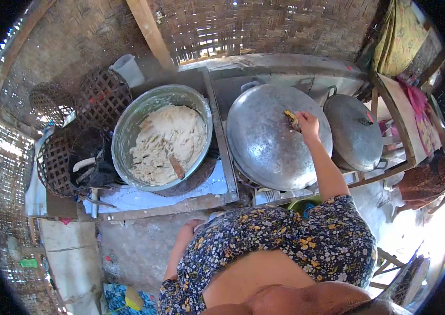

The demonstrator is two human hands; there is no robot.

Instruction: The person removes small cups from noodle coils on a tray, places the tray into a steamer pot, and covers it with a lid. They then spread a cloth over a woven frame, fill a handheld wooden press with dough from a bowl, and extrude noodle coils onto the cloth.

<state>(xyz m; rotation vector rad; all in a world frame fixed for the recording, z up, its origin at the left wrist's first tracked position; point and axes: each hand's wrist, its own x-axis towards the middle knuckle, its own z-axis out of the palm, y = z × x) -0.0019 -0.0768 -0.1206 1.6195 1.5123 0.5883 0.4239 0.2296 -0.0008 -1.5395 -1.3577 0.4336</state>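
Currently, lid [264, 144] is lying right of basin [124, 134]; right hand [308, 125] is gripping its knob [289, 114], probably for balanced handling; left hand [190, 227] is hanging below basin, grip impossible to tell.

1. We see a woven wall [306, 26] across the top, small gaps [210, 51] letting light through.
2. We find a wooden post [151, 32] slanting left of upper centre.
3. We have a grey floor [138, 244] showing at lower left.
4. We notice strong daylight [437, 226] flooding the lower right.
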